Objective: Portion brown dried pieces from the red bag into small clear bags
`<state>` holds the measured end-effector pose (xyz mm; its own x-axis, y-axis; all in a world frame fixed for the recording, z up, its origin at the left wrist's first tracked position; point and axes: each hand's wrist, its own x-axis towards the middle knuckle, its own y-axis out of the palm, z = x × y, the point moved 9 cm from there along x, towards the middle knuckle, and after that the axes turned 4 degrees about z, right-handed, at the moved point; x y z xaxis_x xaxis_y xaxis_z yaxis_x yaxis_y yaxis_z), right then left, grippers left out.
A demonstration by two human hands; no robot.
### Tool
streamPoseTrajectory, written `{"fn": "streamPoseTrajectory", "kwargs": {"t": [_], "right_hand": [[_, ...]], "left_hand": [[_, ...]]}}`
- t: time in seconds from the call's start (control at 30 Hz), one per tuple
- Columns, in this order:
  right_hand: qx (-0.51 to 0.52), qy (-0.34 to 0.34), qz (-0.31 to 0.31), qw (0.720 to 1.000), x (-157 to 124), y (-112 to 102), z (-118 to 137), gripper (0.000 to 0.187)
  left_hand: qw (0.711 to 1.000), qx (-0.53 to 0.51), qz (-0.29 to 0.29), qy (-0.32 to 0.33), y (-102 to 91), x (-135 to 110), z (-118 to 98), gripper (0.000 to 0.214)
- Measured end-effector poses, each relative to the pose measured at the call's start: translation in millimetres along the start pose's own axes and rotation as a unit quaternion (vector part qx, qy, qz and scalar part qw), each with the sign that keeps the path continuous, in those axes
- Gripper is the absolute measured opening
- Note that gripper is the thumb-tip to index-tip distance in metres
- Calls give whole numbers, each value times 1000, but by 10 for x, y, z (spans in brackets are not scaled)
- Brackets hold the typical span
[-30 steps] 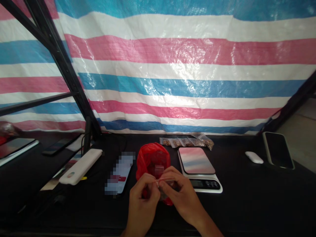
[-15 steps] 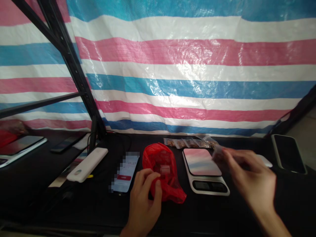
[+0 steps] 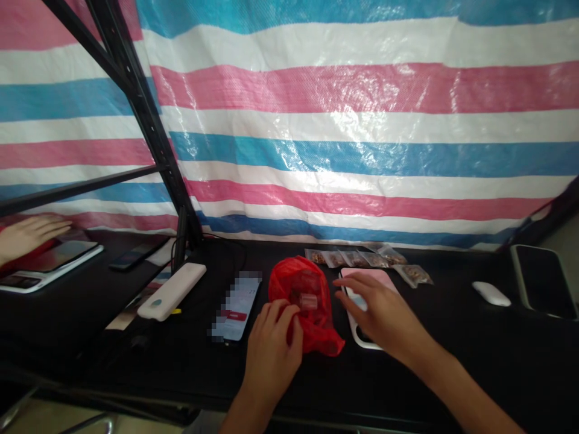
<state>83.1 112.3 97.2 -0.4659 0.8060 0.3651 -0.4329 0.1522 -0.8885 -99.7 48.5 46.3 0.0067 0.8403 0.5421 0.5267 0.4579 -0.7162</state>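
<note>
left hand (image 3: 274, 337) curled, pinch unclear: tugs could tip red plastic bag (image 3: 322, 336). right hand (image 3: 386, 313) spread: bumps could jar digital scale (image 3: 376, 275) beside bag.

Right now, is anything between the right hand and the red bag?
Nothing visible blocks the right hand from the red bag. The scale lies beneath that hand; the left hand is at the bag's near edge.

Red bag (image 3: 323, 342), sachets (image 3: 356, 259) apparently brownish
</note>
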Motion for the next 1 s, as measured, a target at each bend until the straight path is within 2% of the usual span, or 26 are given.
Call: {"fn": "streamPoseTrajectory", "kwargs": {"t": [0.07,0.1,0.2,0.27,0.3,0.37,0.4,0.47,0.53,0.63,0.7,0.87,1.0], "right_hand": [[-6,-63,90,994,102,273,417,28],[-15,-72,119,990,154,381,530,29],[-37,-68,171,982,266,594,627,25],[-28,-86,176,980,269,622,643,23],[-18,-94,166,981,254,596,646,23],[4,-99,137,986,198,496,640,26],[13,-94,124,988,160,442,635,29],[23,-84,121,989,69,376,655,34],[20,-91,143,985,-36,380,742,35],[-14,-113,175,978,-182,468,915,35],[-57,-102,196,974,-248,573,964,39],[-160,1,252,954,-325,794,835,44],[-188,20,308,932,-347,818,788,46]], "left_hand": [[999,-27,-7,-25,-16,-2,34,23],[998,-41,-16,-38,-37,-3,54,23],[994,-38,-86,-59,-202,-2,88,21],[990,-1,-133,-35,-329,22,48,24],[990,18,-137,-12,-354,49,12,30],[995,41,-83,20,-273,128,-10,42],[997,41,-61,16,-230,156,21,39],[999,18,-28,-18,-151,185,123,38],[998,-12,-2,-60,-83,181,210,41],[995,-42,31,-84,-26,152,225,44],[994,-51,50,-83,-1,130,211,46],[981,-135,91,-104,126,67,304,60],[969,-194,89,-125,170,37,392,69]]}}
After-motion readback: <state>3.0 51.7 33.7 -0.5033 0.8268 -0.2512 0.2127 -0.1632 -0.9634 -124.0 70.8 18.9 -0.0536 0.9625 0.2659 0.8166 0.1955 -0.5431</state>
